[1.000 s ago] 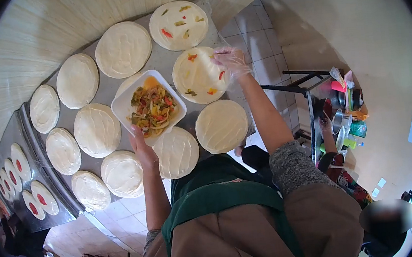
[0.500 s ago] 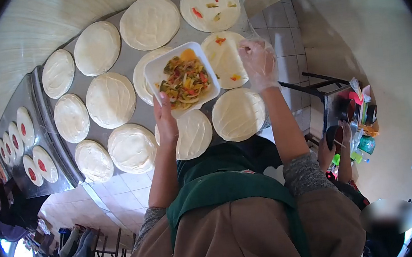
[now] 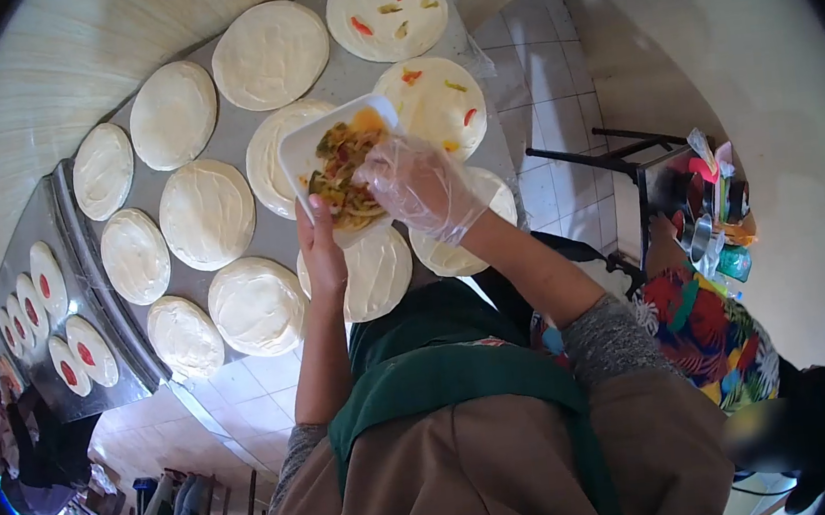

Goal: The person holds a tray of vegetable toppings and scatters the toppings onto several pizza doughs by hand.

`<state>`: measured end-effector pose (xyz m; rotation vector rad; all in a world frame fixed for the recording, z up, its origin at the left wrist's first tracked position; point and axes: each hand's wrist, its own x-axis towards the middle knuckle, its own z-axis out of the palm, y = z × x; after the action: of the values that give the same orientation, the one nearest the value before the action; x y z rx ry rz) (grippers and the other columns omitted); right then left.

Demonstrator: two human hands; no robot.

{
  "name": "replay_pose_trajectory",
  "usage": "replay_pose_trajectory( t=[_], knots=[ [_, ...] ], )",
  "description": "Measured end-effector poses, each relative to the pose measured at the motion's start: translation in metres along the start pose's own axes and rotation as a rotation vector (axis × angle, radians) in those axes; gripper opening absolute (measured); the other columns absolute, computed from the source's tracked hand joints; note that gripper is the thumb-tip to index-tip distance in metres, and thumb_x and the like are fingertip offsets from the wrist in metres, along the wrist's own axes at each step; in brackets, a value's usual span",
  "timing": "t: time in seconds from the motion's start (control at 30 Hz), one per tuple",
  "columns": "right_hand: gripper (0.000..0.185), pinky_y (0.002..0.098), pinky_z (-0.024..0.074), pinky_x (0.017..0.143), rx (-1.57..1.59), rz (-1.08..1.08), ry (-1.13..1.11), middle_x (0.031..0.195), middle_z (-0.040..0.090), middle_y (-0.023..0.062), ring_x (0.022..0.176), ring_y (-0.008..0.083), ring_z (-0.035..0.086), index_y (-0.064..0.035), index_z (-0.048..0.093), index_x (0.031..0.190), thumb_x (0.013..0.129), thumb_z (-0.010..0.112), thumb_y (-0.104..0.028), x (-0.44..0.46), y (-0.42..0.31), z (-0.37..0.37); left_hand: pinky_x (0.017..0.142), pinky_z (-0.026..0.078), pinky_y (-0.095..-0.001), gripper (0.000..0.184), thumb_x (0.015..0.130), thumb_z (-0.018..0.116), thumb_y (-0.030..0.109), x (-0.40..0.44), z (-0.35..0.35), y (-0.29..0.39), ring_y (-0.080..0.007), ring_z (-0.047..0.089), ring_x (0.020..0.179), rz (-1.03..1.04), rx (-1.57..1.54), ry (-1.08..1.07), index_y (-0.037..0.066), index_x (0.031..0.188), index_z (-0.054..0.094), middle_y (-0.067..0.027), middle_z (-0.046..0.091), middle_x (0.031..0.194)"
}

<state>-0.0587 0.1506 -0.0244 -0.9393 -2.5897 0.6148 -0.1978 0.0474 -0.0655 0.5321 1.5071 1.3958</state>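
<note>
My left hand (image 3: 324,252) grips the near edge of a white foam tray (image 3: 295,151), thumb over the rim. Chopped mixed vegetables (image 3: 337,187) in red, green and yellow fill the tray. In a clear plastic glove, my right hand (image 3: 420,188) has its fingers bunched together in the vegetables. Beneath the tray lie flat dough rounds coated with a pale spread. Scattered vegetable pieces lie on the far right round (image 3: 390,39) and on the round (image 3: 443,118) nearer to me. Part of another round (image 3: 474,221) is hidden under my right wrist.
Several coated rounds (image 3: 207,214) cover the metal table (image 3: 345,75). On the left, a second metal surface (image 3: 128,373) carries smaller rounds with red centres. A co-worker in a floral garment (image 3: 712,337) stands at right by a side table with bowls (image 3: 700,237).
My right hand has moved left from over the right-hand round into the tray. More vegetable pieces now show on that round. The co-worker at right has shifted position.
</note>
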Motion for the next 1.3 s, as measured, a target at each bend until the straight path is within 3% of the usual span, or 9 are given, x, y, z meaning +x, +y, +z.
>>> replay_pose_trajectory(
  t=[0.2,0.33,0.43,0.63,0.77,0.87,0.97,1.2,1.3],
  knots=[
    [0.020,0.0343,0.0506,0.076,0.786,0.478,0.121,0.093,0.068,0.0141,0.082,0.0208,0.065,-0.0052,0.069,0.100,0.084,0.060,-0.014,-0.010,0.035,0.000,0.098,0.033,-0.0314,0.055,0.099,0.039,0.043,-0.007,-0.015,-0.008,-0.0186,0.046,0.111,-0.050,-0.049,0.061,0.000,0.133,0.041,-0.0115,0.051,0.124],
    [0.020,0.0319,0.0511,0.071,0.425,0.795,0.088,0.083,0.069,0.0121,0.077,0.0208,0.067,-0.0081,0.071,0.097,0.081,0.062,-0.019,-0.016,0.112,0.009,0.100,0.031,-0.0319,0.056,0.099,0.038,0.043,-0.013,-0.021,-0.011,-0.0197,0.045,0.114,-0.075,-0.015,0.121,-0.001,0.134,0.040,-0.0123,0.050,0.125],
    [0.021,0.0353,0.0509,0.068,0.343,0.764,0.223,0.077,0.069,0.0129,0.071,0.0260,0.066,-0.0091,0.071,0.092,0.079,0.063,-0.022,-0.020,0.156,0.048,0.100,0.031,-0.0318,0.056,0.099,0.038,0.043,-0.015,-0.022,-0.013,-0.0200,0.045,0.115,-0.100,-0.034,0.132,-0.001,0.134,0.040,-0.0127,0.050,0.126],
    [0.018,0.0361,0.0509,0.069,-0.142,0.687,0.107,0.079,0.067,0.0151,0.072,0.0295,0.066,-0.0078,0.070,0.085,0.080,0.060,-0.022,-0.021,0.156,0.046,0.101,0.032,-0.0341,0.060,0.096,0.045,0.046,-0.021,-0.020,-0.007,-0.0203,0.046,0.115,-0.124,-0.011,0.140,-0.003,0.131,0.043,-0.0121,0.052,0.123],
    [0.020,0.0337,0.0513,0.071,0.315,0.725,0.203,0.082,0.068,0.0145,0.074,0.0279,0.066,-0.0058,0.070,0.088,0.080,0.062,-0.023,-0.005,0.106,0.003,0.098,0.033,-0.0319,0.057,0.097,0.042,0.045,-0.023,-0.015,-0.001,-0.0182,0.046,0.112,-0.102,0.045,0.121,-0.001,0.131,0.043,-0.0108,0.053,0.121],
    [0.018,0.0325,0.0515,0.073,0.879,0.667,0.021,0.086,0.069,0.0145,0.077,0.0268,0.067,-0.0058,0.070,0.091,0.081,0.063,-0.020,0.000,0.051,-0.025,0.097,0.033,-0.0308,0.055,0.099,0.040,0.043,-0.027,-0.002,0.015,-0.0173,0.045,0.111,-0.088,0.018,0.083,0.001,0.133,0.042,-0.0102,0.053,0.120],
    [0.016,0.0341,0.0516,0.074,0.595,0.255,0.012,0.089,0.068,0.0139,0.079,0.0271,0.066,-0.0075,0.070,0.094,0.082,0.060,-0.013,0.008,0.004,-0.036,0.097,0.034,-0.0309,0.053,0.099,0.039,0.042,-0.027,0.005,0.018,-0.0167,0.047,0.110,-0.058,-0.045,0.018,0.001,0.134,0.040,-0.0096,0.052,0.121],
    [0.011,0.0420,0.0496,0.072,0.086,-0.143,0.033,0.082,0.063,0.0128,0.079,0.0309,0.063,-0.0080,0.065,0.082,0.078,0.058,-0.016,0.003,-0.051,-0.048,0.091,0.037,-0.0289,0.046,0.100,0.039,0.038,-0.053,0.015,0.040,-0.0135,0.048,0.102,-0.037,-0.048,-0.111,0.004,0.130,0.044,-0.0070,0.054,0.112],
    [0.015,0.0422,0.0491,0.072,-0.024,-0.088,-0.014,0.081,0.062,0.0140,0.080,0.0318,0.062,-0.0062,0.062,0.083,0.076,0.061,-0.020,-0.013,-0.073,-0.037,0.090,0.038,-0.0284,0.046,0.100,0.039,0.039,-0.062,0.003,0.033,-0.0134,0.049,0.098,-0.060,-0.019,-0.194,0.004,0.128,0.046,-0.0063,0.054,0.108]
  ],
)
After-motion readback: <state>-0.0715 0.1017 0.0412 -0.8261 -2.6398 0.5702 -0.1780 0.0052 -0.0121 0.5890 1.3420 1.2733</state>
